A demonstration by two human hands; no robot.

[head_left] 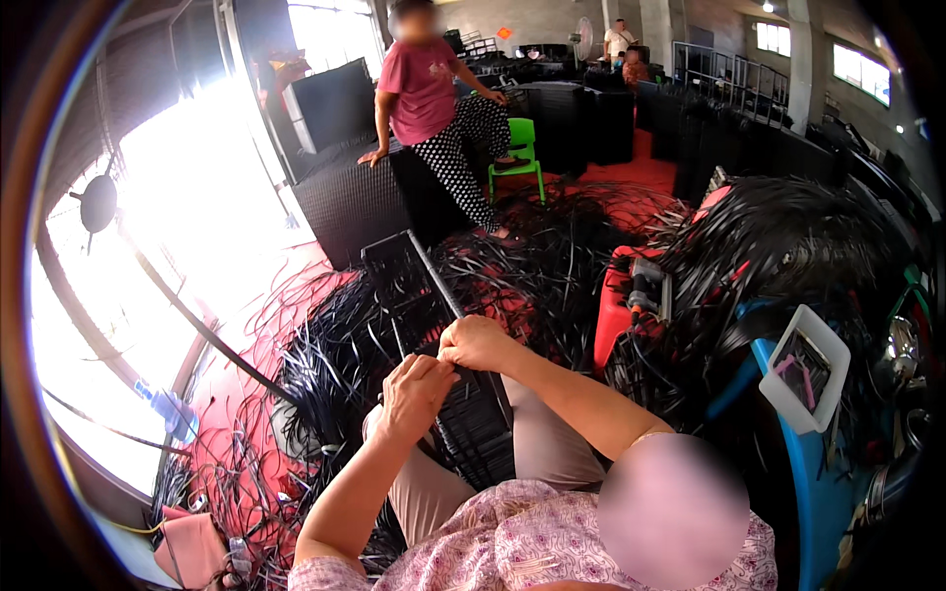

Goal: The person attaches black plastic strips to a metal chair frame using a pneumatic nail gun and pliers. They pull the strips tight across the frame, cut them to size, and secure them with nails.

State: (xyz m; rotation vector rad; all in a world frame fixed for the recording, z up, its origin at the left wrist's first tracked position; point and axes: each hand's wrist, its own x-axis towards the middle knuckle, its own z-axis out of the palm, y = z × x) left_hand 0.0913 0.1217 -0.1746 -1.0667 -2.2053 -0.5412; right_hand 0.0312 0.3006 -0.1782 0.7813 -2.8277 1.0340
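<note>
A black frame [434, 276], partly woven over with flat black strips, stands between my knees and reaches away from me. Its dense woven panel [475, 433] lies below my hands. My left hand [412, 396] is closed at the frame's left side, with fingertips pinched together. Right beside it, my right hand [478, 345] is also closed, its fingers meeting those of the left over the frame. Whatever is pinched between them is hidden by the fingers. Loose black plastic strips [335, 340] lie heaped around the frame.
A power drill [645, 291] rests on a red stool [613, 315] to the right. Nearer stands a blue surface [813, 483] with a white tray [806, 369]. Ahead, a person [434, 108] leans on a black woven block [350, 202] beside a green chair [522, 158]. More strips [788, 231] lie at right.
</note>
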